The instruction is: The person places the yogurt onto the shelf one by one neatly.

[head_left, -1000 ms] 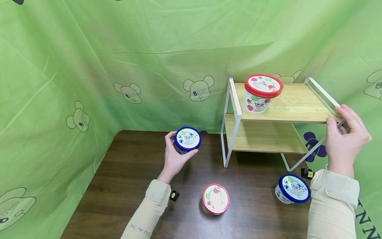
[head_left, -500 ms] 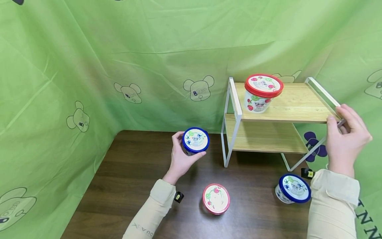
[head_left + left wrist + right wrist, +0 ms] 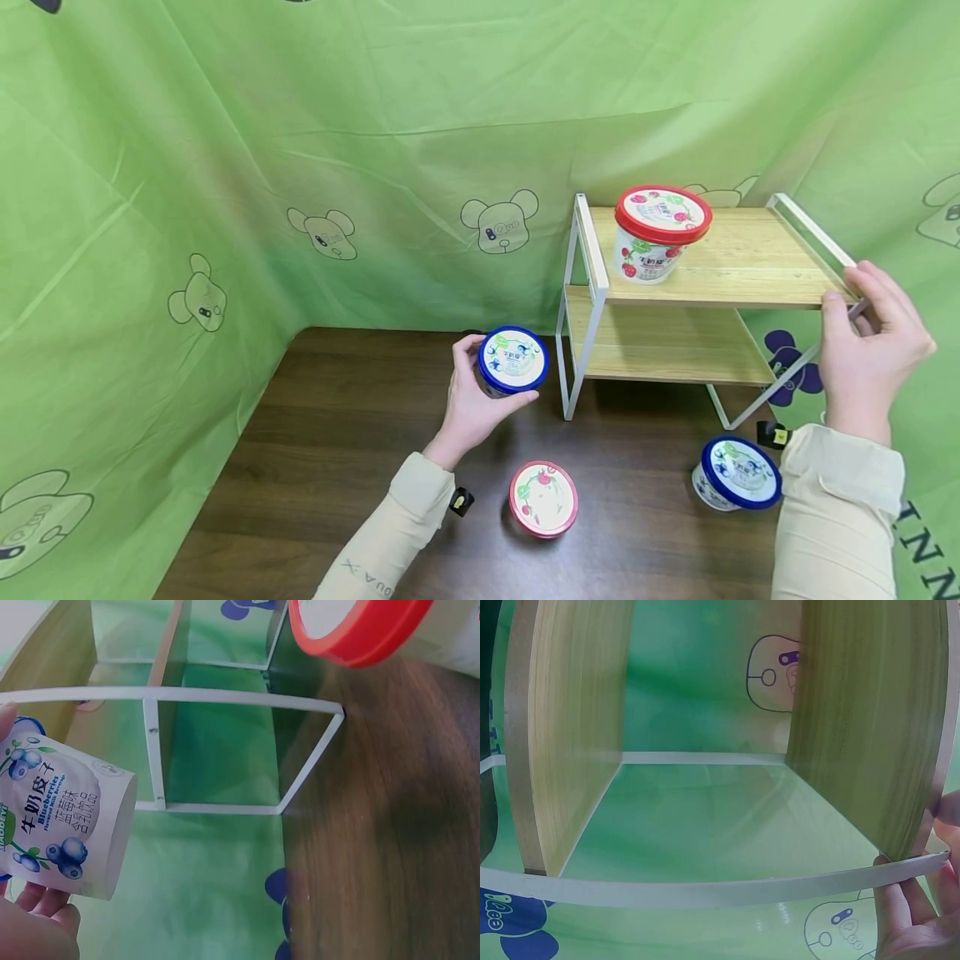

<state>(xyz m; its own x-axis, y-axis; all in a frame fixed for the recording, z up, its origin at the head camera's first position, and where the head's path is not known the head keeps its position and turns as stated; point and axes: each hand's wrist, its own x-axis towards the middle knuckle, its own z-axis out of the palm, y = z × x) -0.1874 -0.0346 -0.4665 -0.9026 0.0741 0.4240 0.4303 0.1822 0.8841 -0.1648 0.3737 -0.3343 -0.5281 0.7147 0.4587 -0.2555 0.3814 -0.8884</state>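
My left hand [image 3: 476, 414] grips a blue-lidded blueberry milk drink cup [image 3: 513, 362], thumb on the near side and fingers round the far side. In the left wrist view that cup [image 3: 64, 814] shows its printed blueberries, its base clear of the table. My right hand [image 3: 873, 346] pinches the front right corner of a two-tier shelf [image 3: 750, 258] with a white metal frame; the right wrist view shows fingers [image 3: 907, 907] at the frame bar. A red-lidded cup [image 3: 660, 233] stands on the upper board at the left.
Another red-lidded cup [image 3: 543, 499] stands on the dark wooden table [image 3: 315, 467], nearer me. A second blue-lidded cup [image 3: 737, 473] is in front of the shelf, by my right sleeve. Green printed cloth [image 3: 420, 150] hangs behind and at both sides.
My left hand has carried the blue-lidded cup to the right and slightly nearer, closer to the shelf's left leg. My right hand and the shelf stay where they were.
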